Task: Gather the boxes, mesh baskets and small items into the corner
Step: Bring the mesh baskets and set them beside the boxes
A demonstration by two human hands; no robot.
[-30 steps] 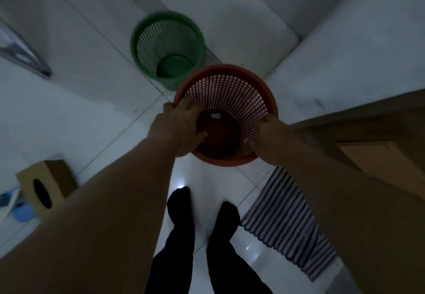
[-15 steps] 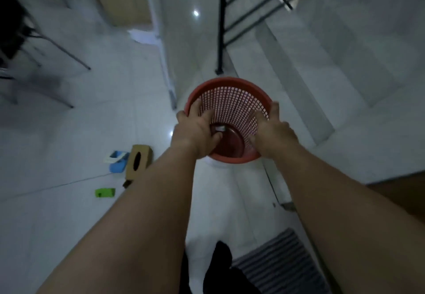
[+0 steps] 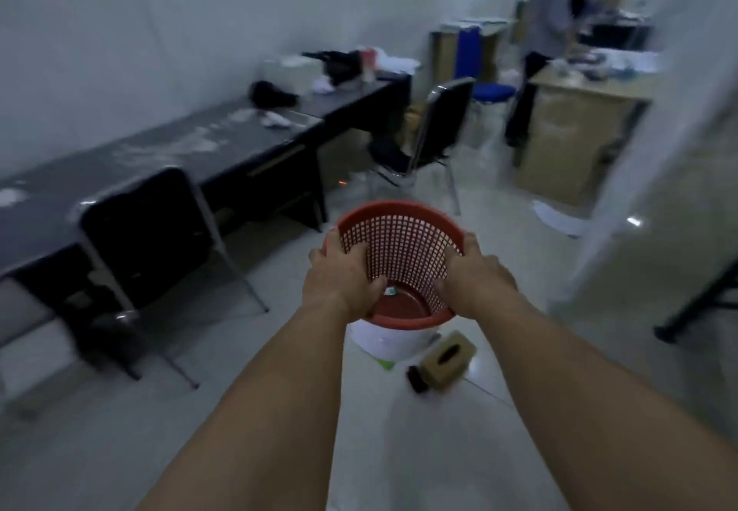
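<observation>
Out in front of you, above the tiled floor [image 3: 419,450], you hold the red mesh basket [image 3: 403,247] with both hands. Your left hand [image 3: 339,283] grips its left wall and your right hand [image 3: 475,279] its right wall, both thumbs inside. A small white item [image 3: 389,291] lies on the basket's bottom. Below it a white round container [image 3: 379,340] stands on the floor, with a tan tissue box [image 3: 449,354] and a small dark item [image 3: 417,379] just beside it on the right.
</observation>
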